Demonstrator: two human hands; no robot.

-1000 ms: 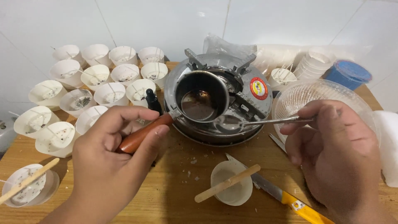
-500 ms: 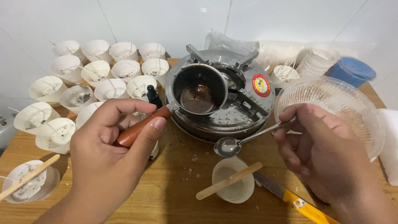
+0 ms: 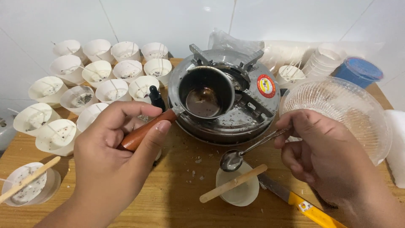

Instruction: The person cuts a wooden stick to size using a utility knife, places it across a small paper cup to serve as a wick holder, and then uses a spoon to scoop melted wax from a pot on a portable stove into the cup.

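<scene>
The left hand (image 3: 114, 156) grips the small pan's wooden handle (image 3: 145, 130). The right hand (image 3: 325, 156) pinches a spoon (image 3: 233, 159) over a white cup (image 3: 238, 185); steady, level tipping seems best to avoid spills.

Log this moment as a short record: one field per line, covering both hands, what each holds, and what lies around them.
Left hand: grips the wooden handle of a small metal pan
Pan: sits on a round metal stove, dark liquid inside
Right hand: holds a metal spoon by its handle
Spoon bowl: over a small white cup with a wooden stick across it
Left of stove: many white cups with wicks
Right: clear ribbed glass bowl
Front right: yellow-handled knife
Surface: wooden table
</scene>
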